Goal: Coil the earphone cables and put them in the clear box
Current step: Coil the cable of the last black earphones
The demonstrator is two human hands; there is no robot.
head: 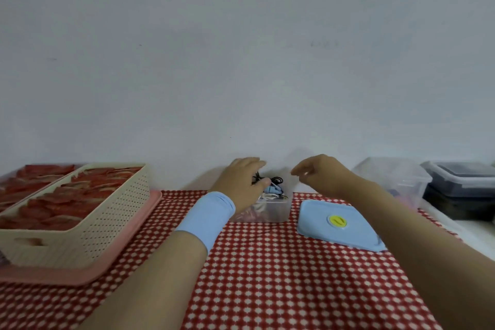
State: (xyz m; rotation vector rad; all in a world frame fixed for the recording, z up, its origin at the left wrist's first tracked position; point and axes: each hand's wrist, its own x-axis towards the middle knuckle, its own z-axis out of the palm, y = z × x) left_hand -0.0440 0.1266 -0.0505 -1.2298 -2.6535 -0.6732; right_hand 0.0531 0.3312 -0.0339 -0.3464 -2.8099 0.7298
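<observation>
A table covered with a red and white checked cloth stands against a plain white wall. On the left there is a cream basket with small holes, and it stands on a pink tray. On the far right there is a dark box with a lid. The right forearm crosses in front of a second clear container and hides the near right corner of a blue lid. This lid lies flat on the cloth just beside the clear box, on its right side.

The basket is filled with flat red pieces; what they are I cannot tell. The clear box stands at the far edge of the table, in the middle, and it has no lid on it. Inside it lie a white cable, a light blue thing and something pinkish near the bottom. The picture is too blurred to tell more.

The left hand wears a light blue wristband. It is over the left part of the clear box and hides it. Its fingers are curled, and the thumb presses against them, pinching a coiled black cable just above the opening of the box. The right hand hangs in the air to the right of the box, apart from the left hand. Its fingers are loosely bent and point to the left, and I see nothing between them.
</observation>
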